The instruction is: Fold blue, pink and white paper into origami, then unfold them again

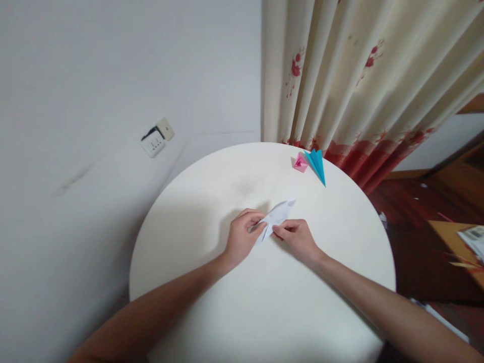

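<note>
A piece of folded white paper [279,214] is held between my two hands above the middle of the round table. My left hand [244,234] pinches its left side between thumb and fingers. On the lower right edge, my right hand [297,237] grips the paper with thumb and forefinger. One pointed end of the paper sticks out toward the upper right, and a creased part hangs below the left thumb. My fingers hide some of its folds.
The white round table [340,252] carries a blue paper plane [316,165] and a pink origami piece [300,163] near its far right edge. A wall with a socket [154,143] stands at the left. A patterned curtain [340,75] hangs behind the table.
</note>
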### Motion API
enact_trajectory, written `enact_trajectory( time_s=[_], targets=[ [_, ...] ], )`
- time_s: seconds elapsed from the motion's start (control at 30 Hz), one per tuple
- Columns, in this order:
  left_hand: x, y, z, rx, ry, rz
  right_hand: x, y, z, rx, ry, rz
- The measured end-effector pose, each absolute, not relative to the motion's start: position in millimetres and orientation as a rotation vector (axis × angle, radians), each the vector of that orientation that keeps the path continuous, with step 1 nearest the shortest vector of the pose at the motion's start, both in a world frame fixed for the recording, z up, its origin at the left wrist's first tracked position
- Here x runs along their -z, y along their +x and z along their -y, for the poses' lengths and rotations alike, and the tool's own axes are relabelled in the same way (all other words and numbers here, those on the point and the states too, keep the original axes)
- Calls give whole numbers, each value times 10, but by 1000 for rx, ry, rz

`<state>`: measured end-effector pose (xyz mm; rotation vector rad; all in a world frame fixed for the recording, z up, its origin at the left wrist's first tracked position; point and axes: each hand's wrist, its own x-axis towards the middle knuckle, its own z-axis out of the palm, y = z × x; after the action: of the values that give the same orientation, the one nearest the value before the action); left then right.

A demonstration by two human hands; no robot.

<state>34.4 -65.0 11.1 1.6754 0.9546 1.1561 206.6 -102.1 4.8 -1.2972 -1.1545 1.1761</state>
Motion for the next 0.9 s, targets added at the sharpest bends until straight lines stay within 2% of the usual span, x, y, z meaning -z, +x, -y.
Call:
enact_trajectory(
  time_s=[0.53, 0.9],
  targets=[
    [-229, 346, 676, -1145, 1994, -995, -44, 2023, 1060, -1159, -1272, 1203],
    [-143, 323, 650, -1058, 1940, -874, -66, 2076, 1060, -984, -1280, 1356]
  ],
)
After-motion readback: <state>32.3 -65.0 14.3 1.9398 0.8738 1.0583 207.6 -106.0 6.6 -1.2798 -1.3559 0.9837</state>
